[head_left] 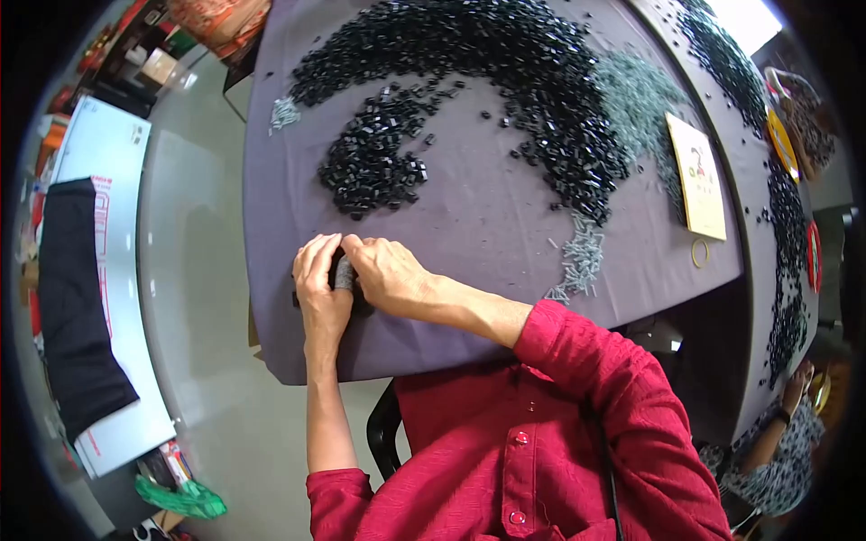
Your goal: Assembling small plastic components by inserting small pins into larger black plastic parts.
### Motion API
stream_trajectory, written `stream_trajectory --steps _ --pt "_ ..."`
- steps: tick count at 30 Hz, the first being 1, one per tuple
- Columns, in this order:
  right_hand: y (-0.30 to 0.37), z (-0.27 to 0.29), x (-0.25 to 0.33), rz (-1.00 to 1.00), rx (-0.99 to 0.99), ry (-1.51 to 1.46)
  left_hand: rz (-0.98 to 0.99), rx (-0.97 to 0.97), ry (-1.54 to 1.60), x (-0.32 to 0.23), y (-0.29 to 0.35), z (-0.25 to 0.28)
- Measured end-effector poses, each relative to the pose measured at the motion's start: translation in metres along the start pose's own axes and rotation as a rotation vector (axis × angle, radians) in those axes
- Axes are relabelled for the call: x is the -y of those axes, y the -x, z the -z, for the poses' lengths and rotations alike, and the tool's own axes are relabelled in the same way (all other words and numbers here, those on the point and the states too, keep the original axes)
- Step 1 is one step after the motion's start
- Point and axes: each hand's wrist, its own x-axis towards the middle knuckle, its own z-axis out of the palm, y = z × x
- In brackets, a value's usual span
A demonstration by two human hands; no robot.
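Hands met at the table (271, 270) edge, your left hand (320, 293) and right hand (388, 275) fingers pinched together on a small grey piece (344, 273), long axis pointing away from you.

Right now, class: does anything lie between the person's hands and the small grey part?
Nothing visible does. Both the left hand and the right hand already touch the small grey part, pinched between them on the purple tablecloth.

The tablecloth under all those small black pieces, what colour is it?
Plain purple tablecloth, no pattern; the head view shows it best.
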Motion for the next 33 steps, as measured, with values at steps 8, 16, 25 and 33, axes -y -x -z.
stream_trajectory --steps 8,16,25,33 --pt "0.099 0.093 -0.04 0.063 -0.288 0.22 0.06 0.022 -0.095 -0.014 -0.003 -0.005" --pt "0.156 0.13 -0.082 -0.224 -0.363 0.534 0.061 -0.136 -0.061 -0.048 -0.015 -0.006" --pt "0.153 0.124 -0.086 -0.145 -0.417 0.568 -0.013 0.167 0.33 -0.121 -0.076 -0.092" --pt "0.164 0.139 -0.098 -0.05 -0.573 0.269 -0.039 0.084 0.205 -0.131 -0.139 -0.151"
